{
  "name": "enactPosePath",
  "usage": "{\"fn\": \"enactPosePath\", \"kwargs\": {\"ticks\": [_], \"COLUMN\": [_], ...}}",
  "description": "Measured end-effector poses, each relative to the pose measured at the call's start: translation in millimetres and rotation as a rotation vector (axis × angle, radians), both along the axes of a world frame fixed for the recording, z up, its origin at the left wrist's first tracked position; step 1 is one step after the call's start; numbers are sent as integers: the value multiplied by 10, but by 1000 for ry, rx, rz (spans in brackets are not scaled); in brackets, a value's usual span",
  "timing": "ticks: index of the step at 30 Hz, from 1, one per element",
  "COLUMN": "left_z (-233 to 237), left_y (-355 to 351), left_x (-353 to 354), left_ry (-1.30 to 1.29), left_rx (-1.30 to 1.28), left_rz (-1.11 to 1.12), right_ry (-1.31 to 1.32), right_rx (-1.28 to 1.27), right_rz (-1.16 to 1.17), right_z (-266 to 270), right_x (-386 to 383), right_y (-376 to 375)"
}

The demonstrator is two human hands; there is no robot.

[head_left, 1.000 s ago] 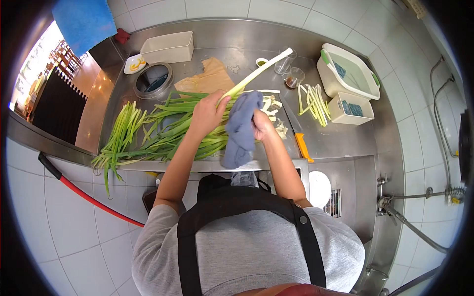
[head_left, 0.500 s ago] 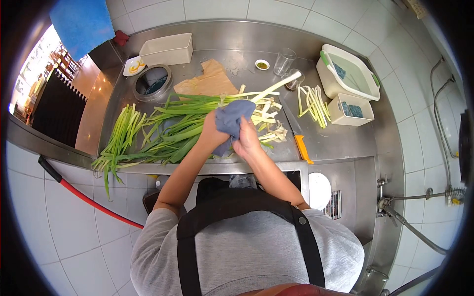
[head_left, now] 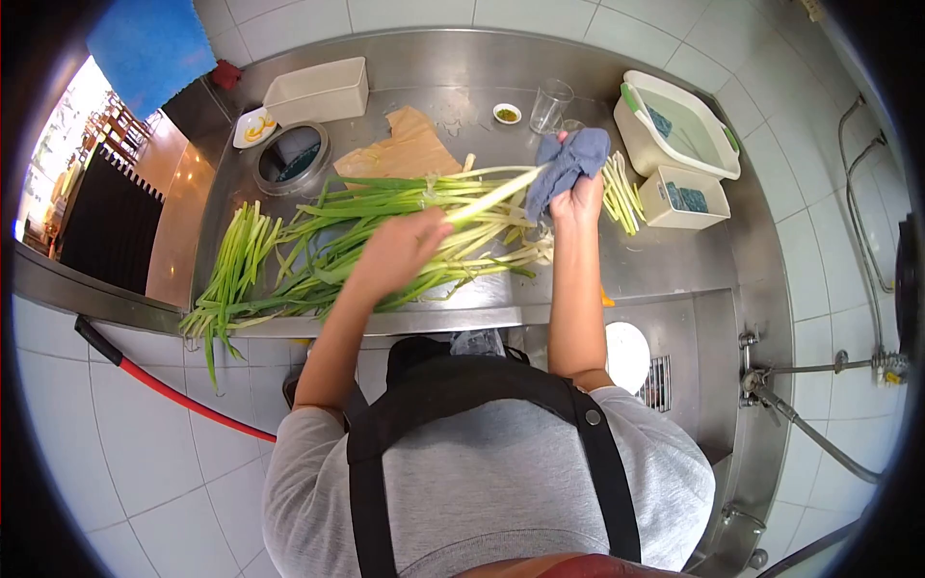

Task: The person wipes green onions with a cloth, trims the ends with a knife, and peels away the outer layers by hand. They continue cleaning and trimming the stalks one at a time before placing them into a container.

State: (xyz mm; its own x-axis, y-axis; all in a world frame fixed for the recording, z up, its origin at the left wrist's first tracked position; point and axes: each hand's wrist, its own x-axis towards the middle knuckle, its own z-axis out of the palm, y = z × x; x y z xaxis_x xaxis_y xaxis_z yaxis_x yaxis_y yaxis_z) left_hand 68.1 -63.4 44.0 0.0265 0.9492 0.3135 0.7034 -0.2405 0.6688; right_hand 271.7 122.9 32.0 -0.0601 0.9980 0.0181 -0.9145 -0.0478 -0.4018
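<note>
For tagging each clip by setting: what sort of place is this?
Probably a commercial kitchen prep area: a stainless steel counter, white tiled walls, and a big heap of leek-like greens. The left hand holds one stalk, the right hand a grey cloth.

Leeks (head_left: 385,207) lie across the counter (head_left: 665,270), paper (head_left: 409,144) behind them, a glass (head_left: 551,101) behind the cloth (head_left: 568,164), cut stalks (head_left: 624,197) and two tubs (head_left: 647,144) to the right

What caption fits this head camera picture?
Left hand holds a green onion; right hand grips a grey cloth at its white end, over a steel counter.
</note>
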Motion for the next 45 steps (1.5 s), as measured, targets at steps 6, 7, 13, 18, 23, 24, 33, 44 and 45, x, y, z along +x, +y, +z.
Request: {"fn": "enactPosePath", "kwargs": {"ticks": [6, 7, 13, 18, 23, 24, 33, 44, 45], "left_z": [123, 114, 66, 69, 417, 508, -372, -1183, -1325], "left_y": [-20, 59, 355, 342, 306, 327, 876, 394, 337], "left_x": [-770, -887, -1047, -879, -721, -646, 243, 1021, 1113], "left_ry": [-363, -526, -1123, -1233, -802, -695, -161, 94, 164], "left_rx": [-99, -119, -210, -220, -181, -208, -135, -156, -143], "left_rz": [351, 322, 150, 74, -9, -24, -185, -456, -507], "right_ry": [426, 428, -1176, -1805, -2550, -2587, -2337, -1571, -1480], "right_rx": [436, 420, 157, 192, -335, -453, -177, -412, -416], "right_rz": [541, 536, 180, -71, -180, -53, -5, -299, -207], "right_z": [-193, -221, -315, -1160, -1160, -1215, -1383, -809, -720], "right_x": [35, -189, -633, 375, 1050, 1174, 1623, 1718, 1615], "right_y": [425, 322, -263, 99, -333, -358, -400, -2112, -2201]}}
